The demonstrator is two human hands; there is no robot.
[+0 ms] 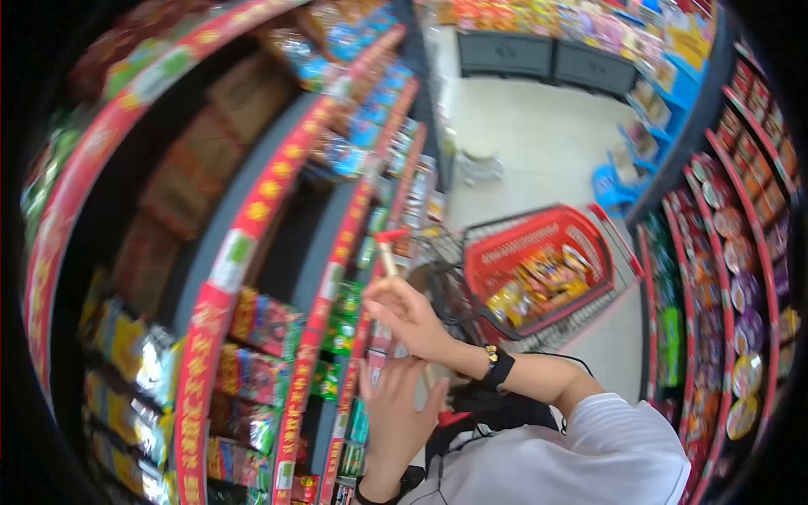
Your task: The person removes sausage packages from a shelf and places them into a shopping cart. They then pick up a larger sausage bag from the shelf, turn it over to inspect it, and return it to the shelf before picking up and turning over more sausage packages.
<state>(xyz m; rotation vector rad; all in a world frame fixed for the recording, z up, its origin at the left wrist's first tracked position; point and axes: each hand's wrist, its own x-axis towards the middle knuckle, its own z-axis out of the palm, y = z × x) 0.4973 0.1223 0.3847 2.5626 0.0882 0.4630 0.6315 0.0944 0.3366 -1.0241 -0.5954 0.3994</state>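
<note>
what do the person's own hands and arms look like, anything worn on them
Both the right hand and left hand are ungloved. The right wrist has a broad black band with gold-coloured detailing; the left, a black band. A short white fabric sleeve covers the upper right arm.

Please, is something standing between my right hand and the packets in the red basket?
Yes: the black cart frame and the near wall of the red basket lie between your right hand and the packets. Above, nothing visible covers them.
</note>
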